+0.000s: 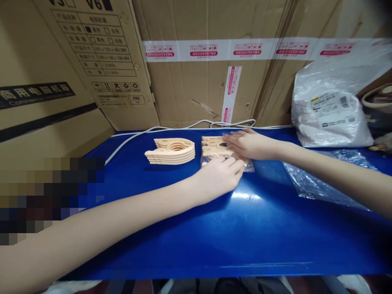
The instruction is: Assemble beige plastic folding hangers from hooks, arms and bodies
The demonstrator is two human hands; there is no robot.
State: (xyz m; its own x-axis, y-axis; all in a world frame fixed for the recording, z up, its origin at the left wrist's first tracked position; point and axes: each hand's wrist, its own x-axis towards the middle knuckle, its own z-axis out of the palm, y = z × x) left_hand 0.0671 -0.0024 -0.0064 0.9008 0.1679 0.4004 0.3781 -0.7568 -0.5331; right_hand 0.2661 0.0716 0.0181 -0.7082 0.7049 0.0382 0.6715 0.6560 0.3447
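A clear plastic bag (249,166) holding beige plastic pieces (212,141), similar to the stacked ones, lies on the blue tabletop. My left hand (219,175) is at its near side, fingers curled and closed on the bag's edge. Over the bag's right part lies my right hand (249,143), its fingers stretched out across the top. The hands partly cover the bag and what is inside. Just left of it sits a neat stack of beige plastic folding hangers (173,152), touched by neither hand.
Flattened clear plastic (309,179) lies under and beside my right forearm. A white plastic parcel (332,112) stands at the back right. A white cable (183,127) runs along the back edge, before large cardboard boxes (196,90). Another box (45,94) stands left.
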